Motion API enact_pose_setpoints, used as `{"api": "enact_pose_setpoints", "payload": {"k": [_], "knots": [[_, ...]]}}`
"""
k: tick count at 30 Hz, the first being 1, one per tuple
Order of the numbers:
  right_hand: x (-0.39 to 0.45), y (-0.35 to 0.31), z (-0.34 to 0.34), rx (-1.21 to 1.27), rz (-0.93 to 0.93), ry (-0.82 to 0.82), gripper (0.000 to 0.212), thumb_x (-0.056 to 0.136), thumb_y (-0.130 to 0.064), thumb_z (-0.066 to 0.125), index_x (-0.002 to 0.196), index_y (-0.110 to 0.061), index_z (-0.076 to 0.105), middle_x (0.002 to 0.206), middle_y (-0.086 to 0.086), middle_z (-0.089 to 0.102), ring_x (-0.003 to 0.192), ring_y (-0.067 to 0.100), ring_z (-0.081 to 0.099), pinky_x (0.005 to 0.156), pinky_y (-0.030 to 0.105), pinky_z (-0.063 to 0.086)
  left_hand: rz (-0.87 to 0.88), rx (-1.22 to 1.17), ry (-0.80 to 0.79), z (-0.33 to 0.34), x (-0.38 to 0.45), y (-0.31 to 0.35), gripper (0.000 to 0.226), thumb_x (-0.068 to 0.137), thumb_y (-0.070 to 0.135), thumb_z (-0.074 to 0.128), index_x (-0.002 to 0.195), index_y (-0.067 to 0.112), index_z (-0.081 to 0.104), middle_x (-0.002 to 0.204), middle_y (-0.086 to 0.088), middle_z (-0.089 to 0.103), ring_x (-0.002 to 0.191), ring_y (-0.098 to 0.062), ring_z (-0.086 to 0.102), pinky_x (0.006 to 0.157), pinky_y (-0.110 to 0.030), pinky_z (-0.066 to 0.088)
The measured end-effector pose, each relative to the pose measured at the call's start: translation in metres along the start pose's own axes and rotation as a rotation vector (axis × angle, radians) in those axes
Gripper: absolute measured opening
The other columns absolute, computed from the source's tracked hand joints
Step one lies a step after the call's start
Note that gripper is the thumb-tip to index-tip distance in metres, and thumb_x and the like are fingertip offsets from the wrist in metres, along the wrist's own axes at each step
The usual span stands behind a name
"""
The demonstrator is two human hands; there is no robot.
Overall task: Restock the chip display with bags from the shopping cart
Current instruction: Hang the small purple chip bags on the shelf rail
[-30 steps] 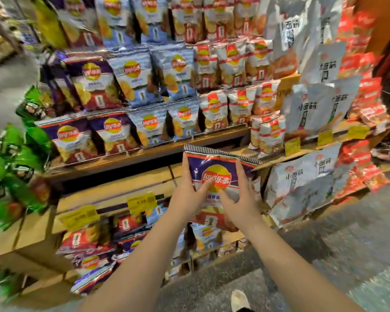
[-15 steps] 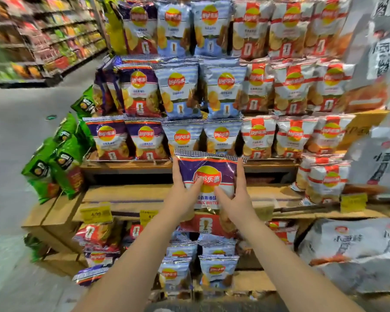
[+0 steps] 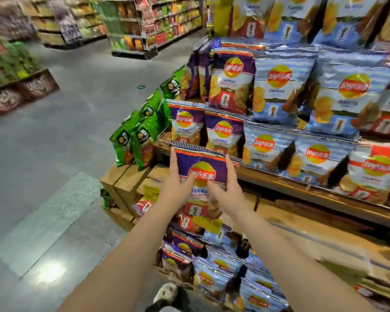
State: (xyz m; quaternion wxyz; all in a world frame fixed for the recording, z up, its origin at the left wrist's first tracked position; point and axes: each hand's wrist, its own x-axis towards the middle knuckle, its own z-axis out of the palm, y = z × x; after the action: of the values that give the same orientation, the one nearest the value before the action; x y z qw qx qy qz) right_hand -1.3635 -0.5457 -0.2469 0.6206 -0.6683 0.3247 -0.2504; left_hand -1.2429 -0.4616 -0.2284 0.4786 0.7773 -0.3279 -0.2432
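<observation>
both hands [image 3: 203, 188] over bag's [image 3: 202, 163] lower print

Held bag [image 3: 202, 174] at centre frame, upright, between left hand [image 3: 175, 185] on its left edge and right hand [image 3: 229, 192] on its right edge. Directly behind and above it, two bags side by side on wooden shelf [image 3: 302, 188], which runs from centre to right edge. Further bags in rows to the right on same shelf; larger bags stacked on tier above, upper right. Hanging bags [image 3: 140, 140] left of shelf end. Lower tier bags [image 3: 212, 275] below the hands, bottom centre. Aisle floor [image 3: 54, 165] filling left half; distant shelving [image 3: 144, 23] across upper left.
</observation>
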Motion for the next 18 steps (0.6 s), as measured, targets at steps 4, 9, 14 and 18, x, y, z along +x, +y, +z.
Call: {"api": "enact_pose_setpoints", "payload": {"k": [4, 9, 14, 18], "knots": [[0.062, 0.006, 0.047, -0.010, 0.073, -0.016, 0.081, 0.094, -0.011, 0.056, 0.149, -0.040, 0.003, 0.119, -0.011, 0.048, 0.098, -0.003, 0.055, 0.070, 0.009, 0.048, -0.027, -0.039, -0.026, -0.034, 0.062, -0.037, 0.085, 0.098, 0.028, 0.052, 0.147, 0.044, -0.016, 0.136, 0.013, 0.040, 0.112, -0.009, 0.050, 0.088, -0.027, 0.046], [0.132, 0.024, 0.106, -0.113, 0.197, 0.049, 0.098, 0.092, -0.006, 0.059, 0.147, -0.035, -0.017, 0.137, 0.003, 0.047, 0.120, 0.013, 0.049, 0.094, 0.025, 0.041, -0.075, -0.044, -0.131, -0.068, 0.142, -0.076, 0.084, 0.098, 0.020, 0.052, 0.149, 0.040, -0.012, 0.138, 0.013, 0.042, 0.111, -0.009, 0.053, 0.090, -0.030, 0.046], [0.192, 0.047, 0.140, -0.308, 0.317, 0.058, 0.108, 0.089, -0.009, 0.063, 0.142, -0.031, -0.029, 0.145, 0.007, 0.042, 0.128, 0.020, 0.043, 0.101, 0.028, 0.032, -0.119, -0.011, -0.231, -0.082, 0.209, -0.108, 0.080, 0.098, 0.017, 0.051, 0.150, 0.040, -0.005, 0.142, 0.004, 0.047, 0.125, -0.019, 0.050, 0.095, -0.027, 0.040], [0.227, 0.067, 0.152, -0.459, 0.388, 0.058, 0.109, 0.090, -0.019, 0.064, 0.141, -0.037, -0.030, 0.143, 0.005, 0.039, 0.126, 0.022, 0.044, 0.101, 0.032, 0.039, -0.146, 0.025, -0.317, -0.079, 0.243, -0.141, 0.082, 0.097, 0.016, 0.051, 0.150, 0.039, -0.007, 0.141, 0.006, 0.046, 0.120, -0.018, 0.052, 0.085, -0.023, 0.043]]}}
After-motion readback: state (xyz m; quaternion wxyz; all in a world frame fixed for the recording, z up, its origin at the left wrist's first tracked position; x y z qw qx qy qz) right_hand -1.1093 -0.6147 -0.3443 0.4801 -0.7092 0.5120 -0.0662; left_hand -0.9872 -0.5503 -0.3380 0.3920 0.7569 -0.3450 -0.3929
